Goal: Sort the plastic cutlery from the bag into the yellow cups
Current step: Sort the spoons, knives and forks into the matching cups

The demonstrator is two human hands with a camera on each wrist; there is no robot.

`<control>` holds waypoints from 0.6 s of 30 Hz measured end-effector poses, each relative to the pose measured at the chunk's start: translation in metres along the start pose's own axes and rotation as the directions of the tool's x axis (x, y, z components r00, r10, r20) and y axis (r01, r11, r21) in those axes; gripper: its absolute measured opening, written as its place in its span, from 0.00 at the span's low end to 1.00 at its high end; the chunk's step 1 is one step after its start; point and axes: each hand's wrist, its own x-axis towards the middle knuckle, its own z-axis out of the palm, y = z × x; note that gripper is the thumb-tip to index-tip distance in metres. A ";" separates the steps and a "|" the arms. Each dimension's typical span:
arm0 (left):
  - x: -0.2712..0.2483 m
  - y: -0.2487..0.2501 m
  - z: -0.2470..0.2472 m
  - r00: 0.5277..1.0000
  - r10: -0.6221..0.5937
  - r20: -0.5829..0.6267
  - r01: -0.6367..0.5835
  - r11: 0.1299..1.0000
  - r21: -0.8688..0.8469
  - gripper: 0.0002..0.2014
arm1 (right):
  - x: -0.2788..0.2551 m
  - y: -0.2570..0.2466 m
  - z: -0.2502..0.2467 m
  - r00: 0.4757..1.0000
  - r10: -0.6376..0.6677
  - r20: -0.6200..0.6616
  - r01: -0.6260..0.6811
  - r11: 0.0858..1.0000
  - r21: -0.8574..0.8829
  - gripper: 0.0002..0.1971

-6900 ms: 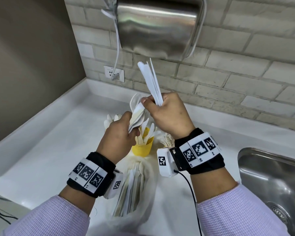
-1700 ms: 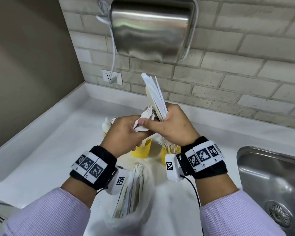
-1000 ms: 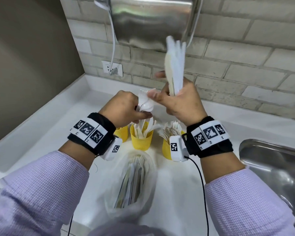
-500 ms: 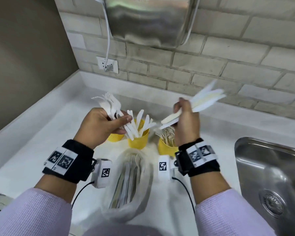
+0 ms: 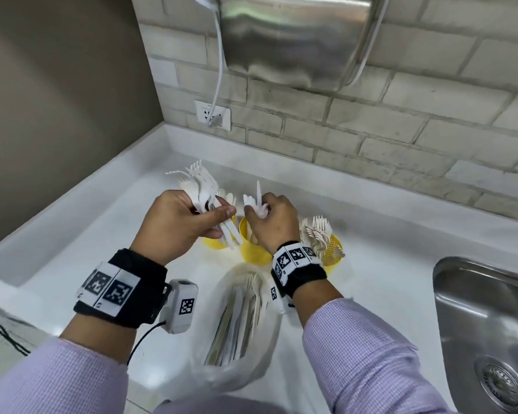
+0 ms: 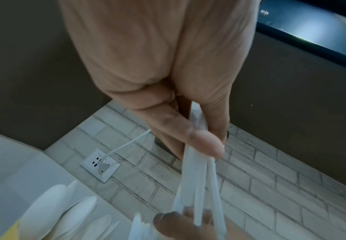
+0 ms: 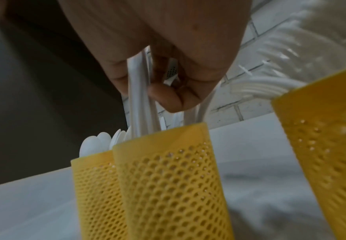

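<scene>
Two hands, left (image 5: pixel 180 224) clutching white plastic forks (image 5: pixel 199 186), right (image 5: pixel 271 218) gripping slim knives (image 5: pixel 257 201) above perforated yellow cups (image 7: pixel 168 178).

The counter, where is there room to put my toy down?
Bare counter lies left of the yellow cups, toward the brown wall. More lies between the cups and the sink. The middle is crowded: cups, both hands, and the bag in front.

No legible text or labels
</scene>
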 end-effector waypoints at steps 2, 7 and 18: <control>0.002 -0.002 0.003 1.000 -0.006 0.002 0.006 0.999 0.034 0.05 | -0.002 -0.002 -0.007 0.998 -0.062 -0.003 0.062 0.997 -0.051 0.17; 0.006 -0.001 0.014 0.999 -0.030 0.039 0.027 0.997 0.075 0.05 | -0.010 -0.026 -0.043 0.976 -0.138 -0.166 0.142 0.990 0.016 0.19; 0.013 0.032 0.063 0.946 0.064 0.319 -0.165 0.939 0.301 0.07 | -0.028 -0.038 -0.085 0.951 -0.247 0.189 0.080 0.781 0.619 0.24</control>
